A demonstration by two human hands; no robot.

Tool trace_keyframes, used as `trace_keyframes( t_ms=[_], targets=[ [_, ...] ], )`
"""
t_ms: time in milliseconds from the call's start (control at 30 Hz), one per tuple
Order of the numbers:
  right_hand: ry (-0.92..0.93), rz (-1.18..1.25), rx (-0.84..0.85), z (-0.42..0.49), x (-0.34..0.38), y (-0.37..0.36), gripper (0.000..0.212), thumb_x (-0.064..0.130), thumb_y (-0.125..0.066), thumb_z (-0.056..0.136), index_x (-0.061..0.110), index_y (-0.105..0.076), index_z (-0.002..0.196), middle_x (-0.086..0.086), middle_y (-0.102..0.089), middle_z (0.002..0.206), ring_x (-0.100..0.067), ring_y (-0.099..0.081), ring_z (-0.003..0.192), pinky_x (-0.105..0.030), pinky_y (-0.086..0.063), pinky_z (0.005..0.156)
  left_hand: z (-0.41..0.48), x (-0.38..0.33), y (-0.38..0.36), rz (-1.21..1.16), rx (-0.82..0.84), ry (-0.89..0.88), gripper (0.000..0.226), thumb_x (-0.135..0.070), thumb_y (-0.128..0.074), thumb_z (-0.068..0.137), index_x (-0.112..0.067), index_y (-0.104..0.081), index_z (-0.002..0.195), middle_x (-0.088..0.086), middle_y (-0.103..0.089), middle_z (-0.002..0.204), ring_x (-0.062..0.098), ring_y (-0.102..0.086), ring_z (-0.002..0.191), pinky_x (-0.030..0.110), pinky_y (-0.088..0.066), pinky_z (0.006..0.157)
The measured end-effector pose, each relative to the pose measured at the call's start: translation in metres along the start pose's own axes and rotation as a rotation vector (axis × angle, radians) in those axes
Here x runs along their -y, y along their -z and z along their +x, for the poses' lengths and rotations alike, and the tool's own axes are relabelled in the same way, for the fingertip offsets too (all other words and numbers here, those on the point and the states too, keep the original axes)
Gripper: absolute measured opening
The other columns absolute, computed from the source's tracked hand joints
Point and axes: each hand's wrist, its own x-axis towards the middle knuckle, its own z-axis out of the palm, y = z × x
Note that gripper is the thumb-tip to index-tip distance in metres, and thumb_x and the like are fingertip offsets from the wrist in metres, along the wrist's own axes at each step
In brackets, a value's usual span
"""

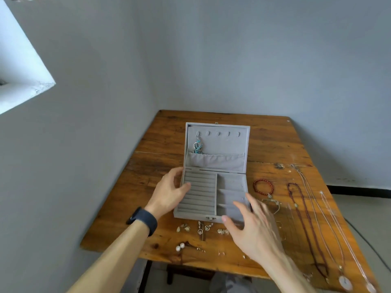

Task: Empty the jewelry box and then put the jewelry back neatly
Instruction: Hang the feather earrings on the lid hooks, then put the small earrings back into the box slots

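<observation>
A dark wristband (146, 218) is sitting on the left wrist. The left hand (169, 193) is gripping the left wall of the open grey jewelry box (190, 215): its fingers are curling round the outer rear corner and its thumb is lying across the ring rolls (201, 193) just inside the grip. The box is resting on the wooden table (275, 144), its lid standing open beyond the hand. A teal pendant (198, 147) is hanging from the lid's first hook, above and beyond the gripping fingers. The compartments beside the rolls are showing only grey lining. Below the grip, near the table's front edge, small earrings (183, 227) and two pearl pieces (180, 247) are lying loose. The right hand (254, 229), blurred, is hovering over the box's near right corner with fingers spread and holding nothing. To its right, a red bead bracelet (254, 185) is lying beside the box. A dark red necklace (293, 183) and pale chains with round pendants (345, 282) are stretching down the table further right.
</observation>
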Motion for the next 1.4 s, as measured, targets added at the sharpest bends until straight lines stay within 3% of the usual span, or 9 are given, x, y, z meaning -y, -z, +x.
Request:
trace_keyframes(
  t_ms=[67,133,233,467,600,800,967,1133,1400],
  targets=[
    [-0.024,0.048,0.030,-0.011,-0.002,0.000,0.060,0.068,-0.045,0.093,0.036,-0.051,0.142,0.002,-0.019,0.166,-0.021,-0.030,0.147,-0.038,-0.032,0.115,-0.027,0.009,-0.004,0.045,0.070,-0.002,0.064,-0.042,-0.070,0.089,-0.031,-0.043,0.147,-0.010,-0.050,0.144,0.010,-0.045,0.133,0.032,-0.040,0.110],
    [-0.035,0.091,0.003,-0.016,-0.001,0.003,0.046,0.051,-0.055,0.096,0.028,-0.060,0.136,-0.003,-0.027,0.163,-0.023,-0.041,0.142,-0.035,-0.037,0.112,-0.047,0.016,-0.007,0.118,0.100,-0.022,0.069,-0.045,-0.074,0.086,-0.032,-0.044,0.147,-0.013,-0.046,0.144,0.008,-0.042,0.133,0.027,-0.036,0.110],
    [-0.034,0.112,-0.055,-0.018,0.004,0.003,0.031,0.036,-0.063,0.097,0.019,-0.072,0.121,-0.012,-0.039,0.157,-0.030,-0.055,0.130,-0.037,-0.044,0.106,-0.063,0.022,-0.009,0.193,0.066,-0.053,0.057,-0.037,-0.074,0.088,-0.028,-0.053,0.140,-0.005,-0.046,0.151,0.013,-0.048,0.133,0.024,-0.040,0.109],
    [-0.004,0.121,-0.099,-0.017,0.013,0.001,0.024,0.028,-0.066,0.095,0.015,-0.075,0.114,-0.018,-0.045,0.151,-0.034,-0.061,0.120,-0.039,-0.049,0.101,-0.073,0.036,-0.012,0.283,-0.059,-0.072,0.045,-0.031,-0.064,0.097,-0.030,-0.055,0.141,-0.003,-0.044,0.153,0.011,-0.045,0.138,0.012,-0.026,0.106],
    [0.015,0.103,-0.114,-0.023,0.009,0.000,0.020,0.023,-0.068,0.094,0.014,-0.076,0.110,-0.019,-0.047,0.150,-0.035,-0.064,0.116,-0.039,-0.051,0.097,-0.078,0.039,-0.015,0.311,-0.076,-0.064,0.045,-0.032,-0.061,0.099,-0.032,-0.053,0.143,-0.003,-0.043,0.154,0.013,-0.045,0.138,0.016,-0.028,0.107],
    [0.029,0.012,-0.119,-0.030,0.013,0.004,0.039,0.033,-0.062,0.096,0.019,-0.065,0.132,-0.010,-0.043,0.155,-0.028,-0.046,0.134,-0.037,-0.043,0.107,-0.089,0.040,-0.014,0.236,-0.118,-0.110,0.042,-0.027,-0.061,0.098,-0.035,-0.054,0.138,-0.007,-0.056,0.141,0.010,-0.052,0.128,0.018,-0.040,0.101],
    [0.218,0.096,-0.286,-0.043,0.050,-0.006,0.025,0.030,-0.071,0.088,0.023,-0.074,0.112,0.004,-0.065,0.112,-0.016,-0.055,0.103,-0.028,-0.049,0.080,-0.109,0.048,-0.021,0.224,-0.278,-0.145,0.013,-0.028,-0.069,0.089,-0.035,-0.062,0.097,-0.016,-0.052,0.107,0.002,-0.057,0.098,0.024,-0.052,0.081],
    [0.327,0.052,-0.222,-0.035,0.087,-0.024,0.017,0.026,-0.072,0.088,0.025,-0.078,0.104,0.005,-0.067,0.091,-0.017,-0.056,0.087,-0.031,-0.053,0.071,-0.104,0.047,-0.026,0.332,-0.272,-0.147,0.018,-0.037,-0.064,0.093,-0.032,-0.071,0.110,-0.011,-0.051,0.110,0.005,-0.054,0.100,0.030,-0.056,0.076],
    [0.318,-0.153,-0.109,-0.012,0.102,-0.037,0.020,0.032,-0.060,0.096,0.027,-0.075,0.109,0.004,-0.064,0.098,-0.019,-0.055,0.095,-0.032,-0.052,0.075,-0.096,0.054,-0.026,0.446,-0.242,-0.197,0.019,-0.039,-0.061,0.095,-0.036,-0.075,0.108,-0.006,-0.057,0.114,0.013,-0.052,0.105,0.033,-0.050,0.087]
  ],
)
